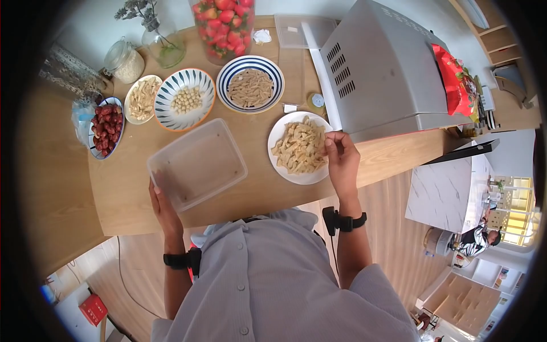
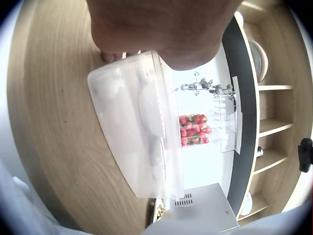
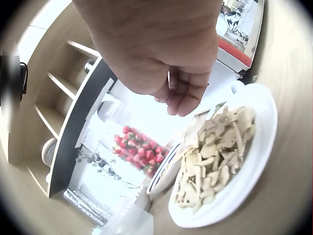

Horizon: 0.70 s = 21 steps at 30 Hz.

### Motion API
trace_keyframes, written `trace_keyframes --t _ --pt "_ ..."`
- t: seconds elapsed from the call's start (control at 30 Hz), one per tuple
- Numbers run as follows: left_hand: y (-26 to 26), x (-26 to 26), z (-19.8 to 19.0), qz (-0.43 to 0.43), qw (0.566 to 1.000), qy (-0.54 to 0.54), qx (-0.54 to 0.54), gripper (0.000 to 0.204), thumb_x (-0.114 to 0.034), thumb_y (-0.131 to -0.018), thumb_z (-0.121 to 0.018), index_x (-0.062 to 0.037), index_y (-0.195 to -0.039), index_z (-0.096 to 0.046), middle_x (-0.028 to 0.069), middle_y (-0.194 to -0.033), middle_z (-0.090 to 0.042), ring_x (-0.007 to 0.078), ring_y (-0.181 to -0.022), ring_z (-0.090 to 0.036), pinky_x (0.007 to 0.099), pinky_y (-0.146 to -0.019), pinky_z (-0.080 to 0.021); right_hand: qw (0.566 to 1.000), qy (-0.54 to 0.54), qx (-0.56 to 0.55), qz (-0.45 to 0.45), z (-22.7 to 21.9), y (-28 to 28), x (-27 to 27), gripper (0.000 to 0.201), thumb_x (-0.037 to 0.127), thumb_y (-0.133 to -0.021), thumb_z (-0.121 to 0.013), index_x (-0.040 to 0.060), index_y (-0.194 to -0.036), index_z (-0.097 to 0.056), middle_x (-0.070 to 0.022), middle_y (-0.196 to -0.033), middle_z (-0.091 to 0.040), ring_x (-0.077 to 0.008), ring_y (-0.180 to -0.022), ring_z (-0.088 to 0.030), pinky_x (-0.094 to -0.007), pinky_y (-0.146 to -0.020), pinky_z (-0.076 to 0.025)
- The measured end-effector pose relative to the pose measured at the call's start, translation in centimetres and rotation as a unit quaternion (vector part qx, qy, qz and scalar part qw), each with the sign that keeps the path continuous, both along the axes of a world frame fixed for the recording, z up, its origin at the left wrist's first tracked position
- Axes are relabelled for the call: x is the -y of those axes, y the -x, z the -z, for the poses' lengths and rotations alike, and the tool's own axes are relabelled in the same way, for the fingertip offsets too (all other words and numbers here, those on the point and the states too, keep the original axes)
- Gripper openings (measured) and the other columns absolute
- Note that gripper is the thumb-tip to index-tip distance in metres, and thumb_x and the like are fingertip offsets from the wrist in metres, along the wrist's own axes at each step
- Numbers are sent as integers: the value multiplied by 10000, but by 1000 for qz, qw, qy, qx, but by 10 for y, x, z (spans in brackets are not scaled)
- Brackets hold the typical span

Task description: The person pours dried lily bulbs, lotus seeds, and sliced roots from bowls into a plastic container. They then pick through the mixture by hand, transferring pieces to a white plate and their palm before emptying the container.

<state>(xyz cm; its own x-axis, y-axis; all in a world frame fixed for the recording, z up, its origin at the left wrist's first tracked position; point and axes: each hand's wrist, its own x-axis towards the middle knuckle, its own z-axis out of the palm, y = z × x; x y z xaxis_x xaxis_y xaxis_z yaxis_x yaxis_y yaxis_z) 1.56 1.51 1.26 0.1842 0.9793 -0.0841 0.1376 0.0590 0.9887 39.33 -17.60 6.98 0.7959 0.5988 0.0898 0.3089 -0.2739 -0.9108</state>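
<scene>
My left hand (image 1: 164,210) touches the near left side of a clear rectangular plastic container (image 1: 199,165), its fingers fairly straight along the wall. In the left wrist view the container (image 2: 127,127) stands on the wooden table. My right hand (image 1: 343,161) is over the right rim of a white plate (image 1: 277,165) heaped with pale dried slices (image 1: 299,142). In the right wrist view that hand's fingers (image 3: 188,98) are bent toward the thumb above the slices (image 3: 210,166), and nothing shows between the fingertips.
Behind stand a blue-rimmed bowl (image 1: 223,94) of slices, a patterned bowl (image 1: 165,117) of pale round pieces, a small dish of pale pieces (image 1: 143,100) and a plate of red dates (image 1: 106,128). A strawberry-filled jar (image 1: 225,28) and grey metal appliance (image 1: 387,68) are farther back.
</scene>
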Motion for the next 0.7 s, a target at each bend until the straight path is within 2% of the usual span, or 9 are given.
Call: trace_keyframes --t 0.03,0.13,0.23,0.33,0.53,0.7 --pt "1 1 -1 0 1000 1 -4 657 -478 -1155 -342 -7 -1613 -374 154 -1619 -455 284 -1509 -406 407 -1244 -300 999 -19 -32 -2 -4 -2 -5 104 41 -1051 -634 -35 -1114 -667 -50 -910 -700 -103 -778 -679 -274 -736 -560" --pt "1 1 -10 24 999 20 -9 659 -413 -1168 -316 33 -1646 -242 192 -1688 -351 297 -1579 -306 430 -1301 -216 996 -77 -11 -35 -13 -10 -32 107 48 -1049 -648 -43 -1095 -681 -62 -921 -736 -101 -759 -703 -255 -714 -591" --pt "3 2 -7 17 1000 9 -17 638 -415 -1166 -323 15 -1638 -295 174 -1670 -385 287 -1558 -340 419 -1288 -239 981 -153 -95 -69 -26 -11 -61 135 56 -1049 -656 -52 -1119 -696 -73 -929 -743 -120 -777 -722 -273 -738 -620" --pt "-1 3 -9 -11 999 -2 -34 612 -435 -1160 -354 -17 -1605 -404 154 -1612 -463 279 -1500 -410 398 -1245 -291 961 -192 -174 -97 -40 -4 -77 162 58 -1045 -663 -57 -1149 -708 -86 -939 -748 -147 -810 -745 -302 -758 -649" --pt "3 2 3 -29 999 8 -37 584 -393 -1165 -369 -14 -1608 -398 152 -1613 -461 275 -1490 -416 378 -1238 -292 935 -225 -248 -121 -47 11 -84 178 48 -1036 -670 -46 -1179 -716 -106 -956 -754 -190 -841 -765 -327 -757 -663" --pt "3 2 3 -29 999 3 -36 582 -400 -1165 -368 -9 -1593 -417 150 -1585 -489 265 -1465 -439 373 -1227 -308 913 -250 -288 -144 -51 16 -80 185 47 -1043 -655 -28 -1201 -717 -97 -984 -750 -184 -859 -755 -320 -753 -660"
